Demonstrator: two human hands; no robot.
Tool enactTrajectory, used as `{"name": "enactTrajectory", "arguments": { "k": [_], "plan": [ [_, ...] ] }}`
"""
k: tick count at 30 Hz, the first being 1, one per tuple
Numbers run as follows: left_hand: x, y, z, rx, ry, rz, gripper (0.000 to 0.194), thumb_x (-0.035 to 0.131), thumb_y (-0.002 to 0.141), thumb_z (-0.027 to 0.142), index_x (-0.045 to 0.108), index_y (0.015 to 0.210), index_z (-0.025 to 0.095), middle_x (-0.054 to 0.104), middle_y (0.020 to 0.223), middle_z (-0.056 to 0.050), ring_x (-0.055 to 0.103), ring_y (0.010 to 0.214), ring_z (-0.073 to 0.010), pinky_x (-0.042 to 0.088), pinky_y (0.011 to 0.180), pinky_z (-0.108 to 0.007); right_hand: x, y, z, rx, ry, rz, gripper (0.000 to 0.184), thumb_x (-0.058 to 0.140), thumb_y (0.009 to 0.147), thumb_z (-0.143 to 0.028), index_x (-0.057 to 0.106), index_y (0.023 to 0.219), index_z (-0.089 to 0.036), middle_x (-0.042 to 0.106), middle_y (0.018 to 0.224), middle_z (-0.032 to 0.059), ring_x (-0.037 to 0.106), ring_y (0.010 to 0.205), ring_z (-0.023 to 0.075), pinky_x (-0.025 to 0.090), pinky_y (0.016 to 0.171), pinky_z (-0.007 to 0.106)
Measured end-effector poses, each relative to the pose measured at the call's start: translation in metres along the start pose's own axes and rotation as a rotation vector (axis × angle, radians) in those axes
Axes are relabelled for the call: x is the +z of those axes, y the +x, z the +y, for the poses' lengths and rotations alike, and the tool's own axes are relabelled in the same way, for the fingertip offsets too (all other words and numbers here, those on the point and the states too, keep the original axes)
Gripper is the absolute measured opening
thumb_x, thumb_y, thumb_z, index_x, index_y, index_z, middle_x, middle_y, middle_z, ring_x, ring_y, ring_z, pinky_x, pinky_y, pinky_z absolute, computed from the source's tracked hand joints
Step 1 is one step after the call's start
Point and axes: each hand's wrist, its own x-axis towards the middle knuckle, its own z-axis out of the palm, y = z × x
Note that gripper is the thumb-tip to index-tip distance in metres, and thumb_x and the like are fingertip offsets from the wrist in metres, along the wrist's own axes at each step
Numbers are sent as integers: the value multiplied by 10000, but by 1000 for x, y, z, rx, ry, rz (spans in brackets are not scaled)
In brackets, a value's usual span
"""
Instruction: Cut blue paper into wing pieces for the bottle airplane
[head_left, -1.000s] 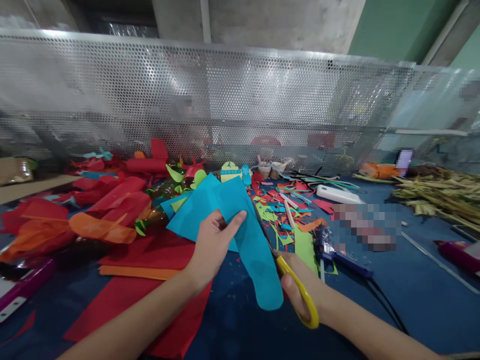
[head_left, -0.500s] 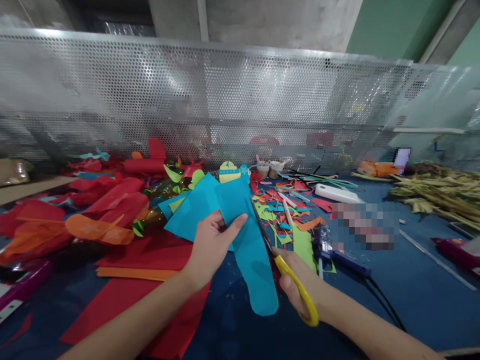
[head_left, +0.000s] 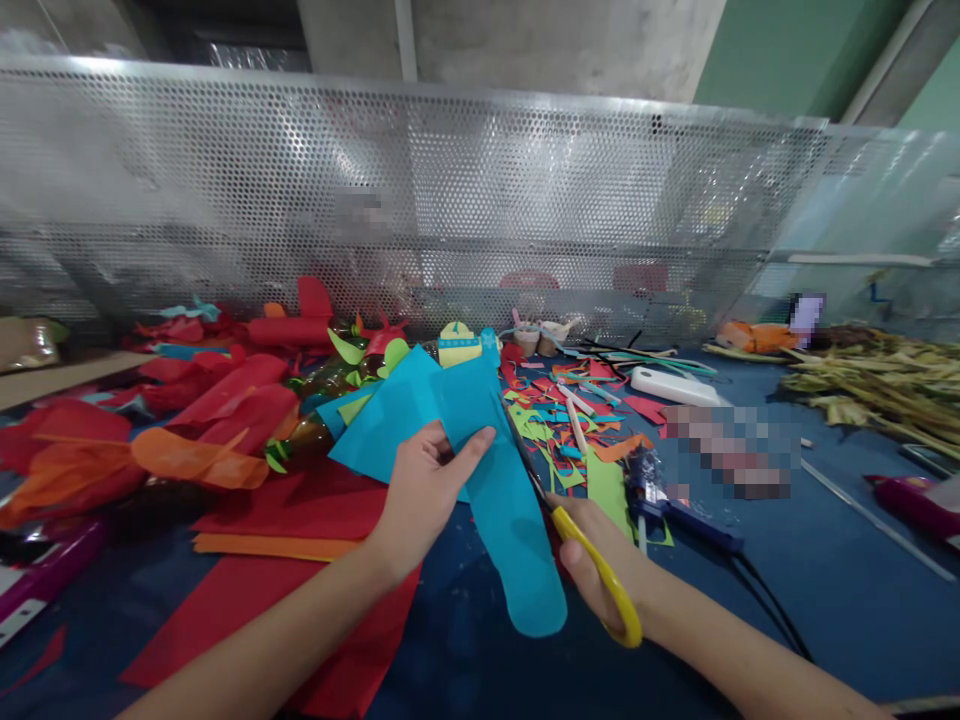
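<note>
My left hand (head_left: 431, 480) pinches a piece of blue paper (head_left: 510, 530) between thumb and fingers. A long strip of it with a rounded lower end hangs down toward me, while a wider folded part spreads out to the left. My right hand (head_left: 600, 550) grips scissors with yellow handles (head_left: 619, 600). Their dark blades lie along the right edge of the blue strip, pointing away from me. Beneath and left of my left hand are red paper sheets (head_left: 300, 500) and an orange strip (head_left: 277, 546).
Paper scraps (head_left: 555, 410) lie beyond my right hand, near a blue glue gun (head_left: 697, 525) with a cord. Red and orange paper shapes (head_left: 202, 460) cover the left side. Dried leaves (head_left: 885, 380) are piled at right. A perforated metal screen (head_left: 480, 200) closes the back.
The lower end of the blue strip has swung slightly to the right. My right hand and the scissors have shifted a little rightward; my left hand keeps its place.
</note>
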Motion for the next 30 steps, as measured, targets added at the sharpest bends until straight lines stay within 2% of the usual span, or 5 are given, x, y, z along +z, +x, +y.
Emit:
{"name": "enactTrajectory", "arguments": {
  "k": [5, 11, 20, 27, 30],
  "plan": [
    [0, -1, -1, 13, 11, 22, 226, 713, 695, 376, 606, 613, 194, 575, 556, 35, 469, 479, -105, 376, 406, -220, 1, -1, 1, 9, 21, -2, 674, 55, 774, -809, 347, 666, -212, 395, 547, -24, 331, 458, 97, 268, 452, 264],
    [1, -2, 1, -26, -32, 22, 248, 725, 680, 386, 595, 611, 186, 605, 572, 30, 506, 494, -111, 437, 456, -229, 3, -2, 3, 23, 36, 20, 682, 73, 759, -826, 353, 652, -213, 372, 509, -33, 319, 427, 92, 225, 417, 257],
    [1, -2, -1, -128, -218, -26, 294, 755, 657, 399, 664, 803, 160, 692, 729, -30, 628, 657, -182, 522, 597, -301, 4, -5, 3, 38, 44, 37, 668, 105, 775, -814, 349, 637, -208, 365, 522, -30, 305, 447, 92, 235, 432, 258],
    [-6, 6, -8, -83, -127, 56, 348, 700, 690, 499, 552, 603, 196, 502, 497, 44, 473, 457, -111, 382, 425, -242, 1, -2, 1, 33, 23, -4, 677, 55, 758, -822, 327, 615, -219, 372, 532, -15, 333, 445, 100, 230, 420, 259],
    [-7, 8, -7, -67, -61, 51, 341, 702, 686, 498, 556, 606, 201, 478, 488, 48, 428, 437, -105, 349, 403, -245, 1, -1, 1, -5, -15, -7, 665, 32, 768, -809, 301, 619, -220, 352, 529, -25, 304, 433, 92, 221, 419, 258]
  ]
}}
